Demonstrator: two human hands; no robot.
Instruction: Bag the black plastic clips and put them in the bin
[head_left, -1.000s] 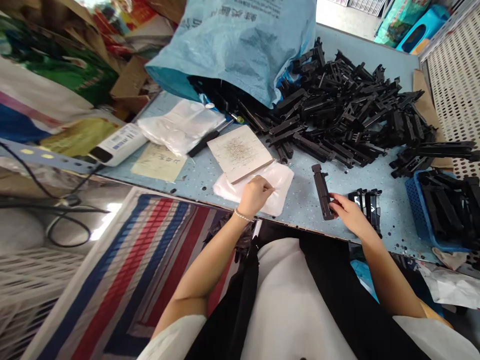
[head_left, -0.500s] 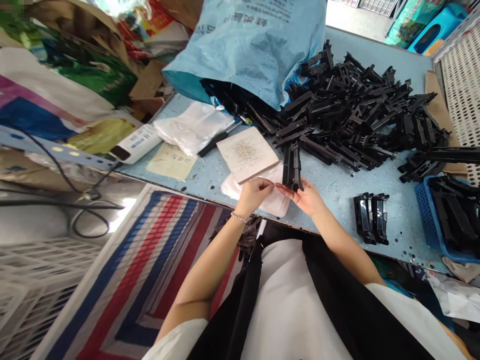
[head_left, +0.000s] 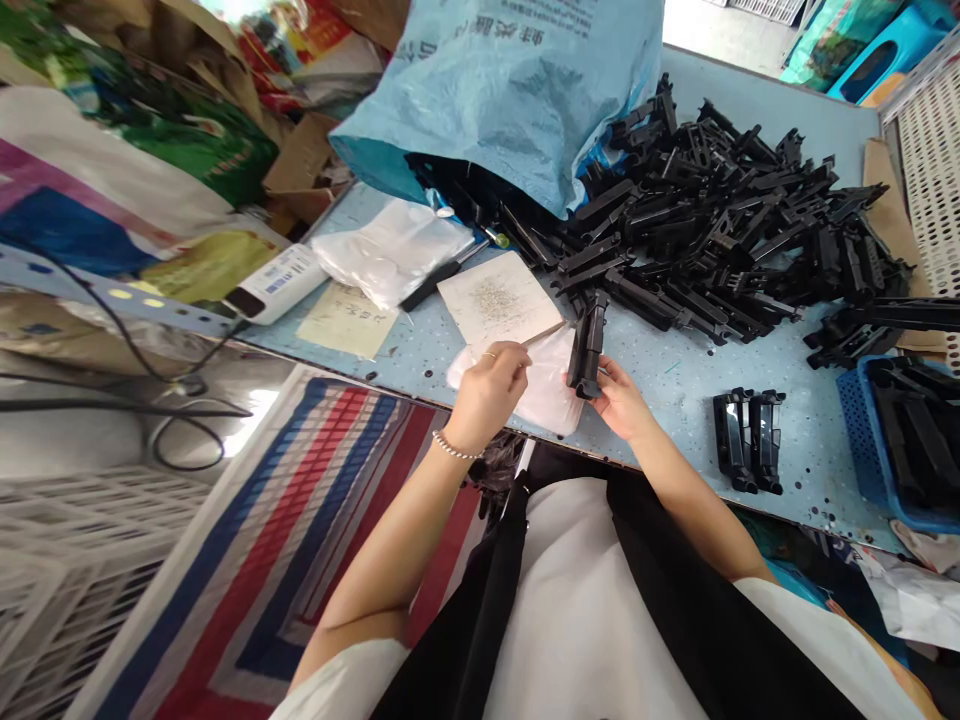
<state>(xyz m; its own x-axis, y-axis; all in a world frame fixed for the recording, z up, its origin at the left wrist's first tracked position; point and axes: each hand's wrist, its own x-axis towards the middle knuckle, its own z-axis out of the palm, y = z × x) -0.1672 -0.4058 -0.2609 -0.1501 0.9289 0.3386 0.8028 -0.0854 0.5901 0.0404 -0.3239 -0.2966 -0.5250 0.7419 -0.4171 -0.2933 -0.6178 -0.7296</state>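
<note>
My right hand (head_left: 619,400) grips a long black plastic part (head_left: 589,345) by its lower end, tilted up over the table. My left hand (head_left: 491,392), with a ring and a beaded bracelet, is closed in a pinch at the near edge of a pale square board (head_left: 476,290). Whatever its fingertips hold, if anything, is too small to see. Tiny grains (head_left: 496,305) lie scattered on the board. Under and between my hands lies a stack of thin clear plastic bags (head_left: 551,395). Two similar black parts (head_left: 748,440) lie side by side to the right.
A large heap of black plastic parts (head_left: 720,220) spills from a blue sack (head_left: 510,110). More parts fill a blue basket (head_left: 862,440) at the right edge. Left of the board lie clear bags (head_left: 390,250), a black-handled tool (head_left: 429,286), a paper note (head_left: 346,320) and a white device (head_left: 277,285).
My left hand has moved left, away from my right hand, and turned so its back shows. The black part in my right hand has come a little nearer and tilted.
</note>
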